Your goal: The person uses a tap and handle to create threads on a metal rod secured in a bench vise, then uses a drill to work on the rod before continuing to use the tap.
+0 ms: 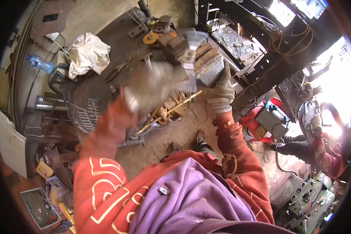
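My left hand (pixel 152 84), in a pale knit glove, is smeared by motion over the dark workbench (pixel 91 84). Its fingers do not show, so whether it holds anything is unclear. My right hand (pixel 221 93), gloved too, is against the near right edge of a grey metal block (pixel 211 70). One finger lies up along the block's side, the others appear curled against it and are partly hidden. Just left of the block is a grey fan-like metal piece (pixel 189 55) with a round hub and flat blades. Rusty bars (pixel 204 54) lie beside it.
A yellowish rod (pixel 171 111) sticks out over the bench's near edge. A white cloth (pixel 89 54) and plastic bottle (pixel 41 63) lie at left. At right, a boxy machine (pixel 272 119) sits by a red object, and another person (pixel 325 150) works. A green machine (pixel 308 201) stands lower right.
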`<state>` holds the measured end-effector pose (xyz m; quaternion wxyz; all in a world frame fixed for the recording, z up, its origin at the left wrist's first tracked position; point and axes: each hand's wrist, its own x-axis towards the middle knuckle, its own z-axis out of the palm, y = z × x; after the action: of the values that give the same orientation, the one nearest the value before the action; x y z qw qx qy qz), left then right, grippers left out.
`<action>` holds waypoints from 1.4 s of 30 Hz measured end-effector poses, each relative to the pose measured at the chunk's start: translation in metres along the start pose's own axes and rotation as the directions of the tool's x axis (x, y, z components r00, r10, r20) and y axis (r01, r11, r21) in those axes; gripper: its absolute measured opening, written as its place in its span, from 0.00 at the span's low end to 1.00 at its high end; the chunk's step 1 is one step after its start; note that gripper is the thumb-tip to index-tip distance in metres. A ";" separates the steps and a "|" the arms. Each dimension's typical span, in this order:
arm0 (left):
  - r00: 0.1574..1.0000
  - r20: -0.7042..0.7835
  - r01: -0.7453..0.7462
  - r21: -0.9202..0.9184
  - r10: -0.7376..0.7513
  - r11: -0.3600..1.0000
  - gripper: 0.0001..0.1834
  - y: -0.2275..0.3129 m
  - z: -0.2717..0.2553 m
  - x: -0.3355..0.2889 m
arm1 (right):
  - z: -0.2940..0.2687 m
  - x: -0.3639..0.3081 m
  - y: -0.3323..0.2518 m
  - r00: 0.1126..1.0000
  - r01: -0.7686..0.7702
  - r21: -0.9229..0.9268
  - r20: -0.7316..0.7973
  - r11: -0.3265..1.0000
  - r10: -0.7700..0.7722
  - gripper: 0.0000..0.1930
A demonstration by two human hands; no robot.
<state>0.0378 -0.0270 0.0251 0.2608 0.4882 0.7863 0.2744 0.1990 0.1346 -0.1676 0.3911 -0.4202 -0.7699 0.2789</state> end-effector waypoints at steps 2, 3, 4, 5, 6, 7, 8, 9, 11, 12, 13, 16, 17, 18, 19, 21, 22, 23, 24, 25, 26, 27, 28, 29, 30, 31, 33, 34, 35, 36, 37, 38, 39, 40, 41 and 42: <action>0.966 0.145 -0.193 -0.140 0.213 0.971 0.22 0.021 -0.027 -0.003 | 0.000 0.003 -0.005 1.000 0.011 -0.026 -0.003 1.000 -0.012 0.70; 0.873 0.263 -0.328 -0.304 0.410 0.894 0.19 0.030 -0.033 -0.013 | -0.002 -0.001 -0.006 1.000 0.003 -0.032 0.004 0.999 -0.003 0.70; 0.737 0.323 -0.420 -0.470 0.594 0.776 0.17 0.037 -0.037 -0.023 | 0.000 0.004 -0.009 1.000 0.018 0.053 -0.013 0.998 -0.017 0.72; 0.558 0.336 -0.466 -0.630 0.758 0.622 0.16 0.041 -0.038 -0.029 | 0.000 0.005 -0.010 0.999 0.030 0.133 -0.035 0.991 -0.026 0.75; 0.727 0.281 -0.460 -0.477 0.626 0.749 0.16 0.043 -0.045 -0.026 | -0.003 0.007 -0.012 0.993 0.116 0.054 -0.036 0.992 -0.114 0.71; 0.854 0.191 -0.410 -0.326 0.484 0.852 0.16 0.045 -0.051 -0.012 | -0.005 0.002 -0.022 0.991 0.128 0.061 -0.038 0.990 -0.126 0.71; 0.889 0.179 -0.382 -0.218 0.421 0.898 0.15 0.047 -0.053 0.002 | -0.008 -0.003 -0.036 0.992 0.112 -0.013 -0.054 0.994 -0.113 0.66; 0.920 0.160 -0.344 -0.112 0.358 0.932 0.15 0.049 -0.053 0.017 | -0.011 -0.004 -0.043 0.993 0.092 -0.090 -0.070 0.992 -0.098 0.60; 0.838 0.103 -0.541 0.029 0.535 0.841 0.15 0.037 -0.045 0.054 | -0.004 -0.004 -0.024 0.896 0.354 -0.038 -0.271 0.934 -0.351 0.55; 0.729 0.072 -0.682 0.173 0.681 0.711 0.14 0.025 -0.039 0.071 | -0.013 -0.009 -0.034 0.836 0.474 -0.122 -0.251 0.872 -0.489 0.52; 0.729 0.072 -0.682 0.170 0.681 0.712 0.14 0.023 -0.034 0.085 | -0.021 -0.014 -0.037 0.760 0.576 -0.206 -0.220 0.791 -0.611 0.50; 0.650 0.150 -0.754 0.247 0.745 0.608 0.18 0.015 -0.021 0.114 | -0.025 -0.021 -0.053 0.796 0.597 -0.141 -0.022 0.790 -0.605 0.42; 0.655 0.151 -0.750 0.251 0.740 0.612 0.18 0.010 -0.018 0.116 | -0.026 -0.020 -0.065 0.769 0.636 -0.170 0.053 0.753 -0.638 0.41; 0.709 0.163 -0.693 0.340 0.686 0.635 0.20 0.014 -0.017 0.117 | -0.028 -0.015 -0.074 0.776 0.630 -0.140 0.089 0.764 -0.624 0.41; 0.761 0.167 -0.629 0.428 0.627 0.649 0.21 0.018 -0.017 0.118 | -0.023 -0.010 -0.077 0.779 0.627 -0.137 0.087 0.767 -0.621 0.41; 0.832 0.214 -0.527 0.598 0.512 0.605 0.24 0.016 -0.020 0.130 | -0.013 0.000 -0.081 0.767 0.641 -0.205 0.199 0.740 -0.610 0.44; 0.800 0.112 -0.554 0.517 0.590 0.653 0.22 0.005 -0.021 0.132 | -0.004 0.005 -0.079 0.758 0.652 -0.208 0.173 0.729 -0.628 0.39; 0.760 -0.001 -0.586 0.430 0.649 0.687 0.20 -0.005 -0.021 0.136 | 0.002 0.005 -0.075 0.758 0.652 -0.200 0.172 0.732 -0.629 0.39; 0.638 0.028 -0.695 0.450 0.769 0.560 0.20 0.000 -0.026 0.134 | 0.008 0.007 -0.072 0.749 0.662 -0.216 0.140 0.718 -0.648 0.38; 0.647 0.026 -0.686 0.457 0.762 0.566 0.20 0.005 -0.030 0.135 | 0.012 0.008 -0.071 0.738 0.670 -0.232 0.108 0.705 -0.666 0.37; 0.527 0.162 -0.757 0.536 0.834 0.374 0.21 0.012 -0.030 0.139 | 0.013 0.008 -0.072 0.755 0.652 -0.206 0.090 0.729 -0.650 0.36; 0.408 0.306 -0.795 0.582 0.860 0.170 0.21 0.014 -0.030 0.138 | 0.014 0.006 -0.072 0.749 0.660 -0.187 0.096 0.727 -0.655 0.36; 0.308 0.270 -0.774 0.629 0.912 0.074 0.20 0.004 -0.025 0.143 | 0.014 0.004 -0.073 0.755 0.656 -0.174 0.123 0.735 -0.645 0.35; 0.330 0.267 -0.763 0.640 0.906 0.089 0.20 -0.001 -0.029 0.141 | 0.014 0.002 -0.073 0.757 0.653 -0.159 0.151 0.741 -0.635 0.34; 0.576 0.303 -0.716 0.635 0.759 0.289 0.19 0.006 -0.034 0.141 | 0.012 0.005 -0.073 0.730 0.680 -0.239 0.120 0.694 -0.673 0.36; 0.769 0.335 -0.610 0.639 0.544 0.469 0.20 0.007 -0.040 0.140 | 0.012 0.006 -0.073 0.726 0.684 -0.227 0.123 0.693 -0.676 0.36; 0.638 0.030 -0.623 0.607 0.769 0.493 0.42 -0.044 -0.043 0.132 | 0.010 0.006 -0.073 0.748 0.663 -0.124 0.152 0.738 -0.646 0.37; 0.795 0.069 -0.530 0.564 0.603 0.634 0.32 -0.039 -0.041 0.109 | 0.014 0.006 -0.067 0.756 0.653 -0.172 0.076 0.738 -0.651 0.36; 0.913 0.097 -0.380 0.560 0.397 0.736 0.22 -0.035 -0.042 0.078 | 0.013 0.006 -0.064 0.759 0.649 -0.167 0.077 0.742 -0.646 0.36; 0.976 0.126 -0.214 0.417 0.177 0.883 0.09 -0.015 -0.034 0.038 | 0.012 0.006 -0.060 0.769 0.640 -0.168 0.135 0.750 -0.625 0.34; 0.936 0.100 -0.352 0.267 0.337 0.897 0.08 -0.011 -0.032 0.009 | 0.015 0.002 -0.068 0.760 0.648 -0.137 0.189 0.749 -0.622 0.31; 0.861 0.084 -0.508 0.115 0.501 0.854 0.09 -0.009 -0.027 -0.013 | 0.012 0.002 -0.076 0.745 0.664 -0.087 0.160 0.742 -0.648 0.33; 0.808 0.263 -0.522 -0.096 0.527 0.848 0.12 0.017 -0.034 -0.012 | 0.017 0.002 -0.074 0.771 0.635 -0.073 0.114 0.769 -0.626 0.35; 0.719 0.412 -0.476 -0.297 0.560 0.828 0.16 0.047 -0.038 -0.013 | 0.016 0.000 -0.072 0.780 0.624 -0.085 0.130 0.776 -0.613 0.37; 0.595 0.520 -0.390 -0.480 0.613 0.786 0.20 0.062 -0.036 -0.011 | 0.014 0.002 -0.069 0.783 0.620 -0.101 0.145 0.778 -0.605 0.38; 0.775 0.347 -0.443 -0.298 0.528 0.846 0.16 0.076 -0.033 -0.021 | 0.016 -0.003 -0.066 0.744 0.668 -0.224 0.165 0.710 -0.648 0.39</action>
<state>0.0711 -0.0239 0.1039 0.3894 0.6935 0.5270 0.2994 0.1583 0.0978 -0.1278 0.3751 -0.1569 -0.9131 0.0298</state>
